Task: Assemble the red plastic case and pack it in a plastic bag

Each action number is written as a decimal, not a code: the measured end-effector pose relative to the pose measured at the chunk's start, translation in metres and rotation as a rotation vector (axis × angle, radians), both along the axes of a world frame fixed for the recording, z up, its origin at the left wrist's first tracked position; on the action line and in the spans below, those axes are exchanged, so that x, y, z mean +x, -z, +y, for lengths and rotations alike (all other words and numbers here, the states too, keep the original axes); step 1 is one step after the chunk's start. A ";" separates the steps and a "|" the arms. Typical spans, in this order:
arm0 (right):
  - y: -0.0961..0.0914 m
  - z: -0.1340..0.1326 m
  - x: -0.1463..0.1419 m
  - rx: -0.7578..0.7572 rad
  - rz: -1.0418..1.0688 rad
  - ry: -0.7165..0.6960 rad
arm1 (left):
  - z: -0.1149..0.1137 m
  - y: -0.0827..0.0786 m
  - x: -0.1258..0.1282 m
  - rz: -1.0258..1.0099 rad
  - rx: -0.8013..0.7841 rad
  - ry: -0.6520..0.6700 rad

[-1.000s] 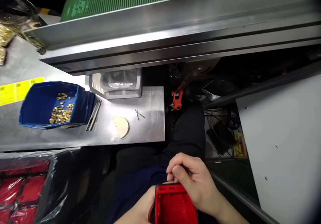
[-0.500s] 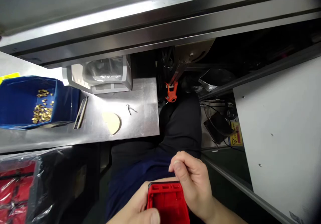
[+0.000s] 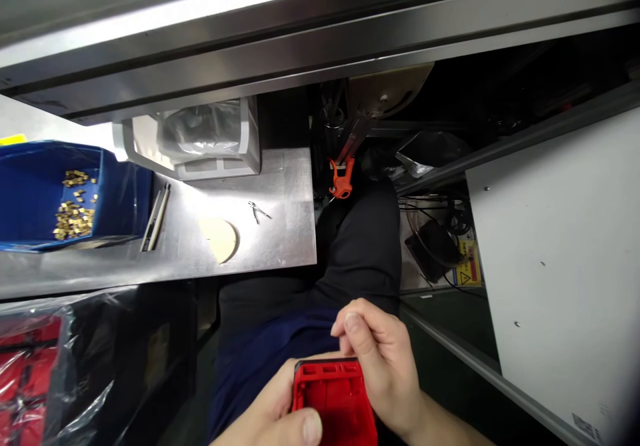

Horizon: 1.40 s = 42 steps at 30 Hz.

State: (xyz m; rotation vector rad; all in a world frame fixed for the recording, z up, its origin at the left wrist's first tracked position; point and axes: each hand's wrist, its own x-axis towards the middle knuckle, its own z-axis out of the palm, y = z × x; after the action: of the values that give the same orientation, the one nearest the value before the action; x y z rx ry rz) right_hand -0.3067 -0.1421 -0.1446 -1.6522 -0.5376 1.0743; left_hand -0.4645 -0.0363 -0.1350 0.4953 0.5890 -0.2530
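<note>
Two-handed grip: cradle red housing (image 3: 333, 403) in left hand (image 3: 270, 419), thumb clamped at 7 o'clock; press right hand (image 3: 385, 366) fingertips, pinched shut, squarely on far rim at 12 o'clock.

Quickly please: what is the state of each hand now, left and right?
Left hand: closed, holding the red plastic housing.
Right hand: closed, pinching its top edge.
</note>
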 end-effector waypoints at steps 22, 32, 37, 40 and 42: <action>0.006 -0.002 0.004 0.056 -0.274 -0.005 | -0.005 0.014 -0.001 -0.028 0.001 -0.027; 0.007 -0.002 0.004 0.046 -0.168 -0.043 | -0.001 0.017 0.003 -0.074 0.013 0.022; 0.009 -0.011 0.013 0.038 -0.487 0.106 | -0.006 0.018 0.002 -0.111 -0.069 -0.029; 0.008 -0.012 0.022 0.104 -0.372 -0.032 | -0.005 0.019 0.003 -0.132 -0.059 -0.016; 0.007 -0.017 0.027 0.196 -0.297 -0.199 | -0.003 0.019 0.004 -0.163 -0.016 0.000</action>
State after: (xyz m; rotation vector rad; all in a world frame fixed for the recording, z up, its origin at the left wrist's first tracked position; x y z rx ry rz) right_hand -0.2797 -0.1587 -0.1521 -1.6158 -0.9878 0.8881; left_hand -0.4607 -0.0392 -0.1539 0.4959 0.4276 -0.2149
